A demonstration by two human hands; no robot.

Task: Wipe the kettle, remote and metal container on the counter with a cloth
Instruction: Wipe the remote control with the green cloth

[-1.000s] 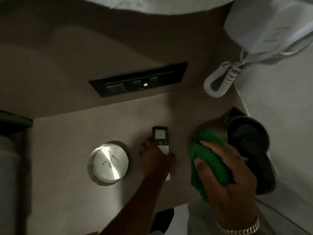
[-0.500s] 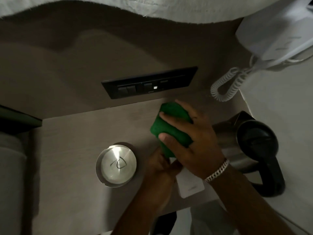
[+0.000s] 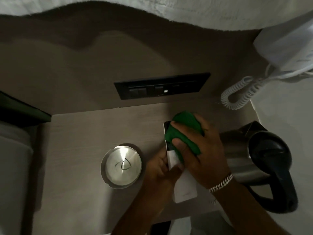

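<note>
The white remote (image 3: 186, 189) lies on the counter, its far end dark. My left hand (image 3: 160, 168) grips its left side near the middle. My right hand (image 3: 201, 150) holds a bunched green cloth (image 3: 184, 133) and presses it on the remote's upper half, hiding most of the screen. The steel kettle (image 3: 237, 160) with a black lid and handle stands just right of my right hand. A round metal container (image 3: 121, 167) with a shiny lid sits to the left of my left hand, apart from it.
A black switch panel (image 3: 162, 85) is set in the back wall. A white wall phone (image 3: 284, 48) with a coiled cord (image 3: 237, 95) hangs at the upper right. The wooden counter (image 3: 84, 141) ends close to me; a dark shelf edge (image 3: 20, 112) juts in at left.
My right hand left the kettle with the cloth, moved left onto the remote, and now rubs its upper half. My left hand shifted from resting on the remote to gripping its side.
</note>
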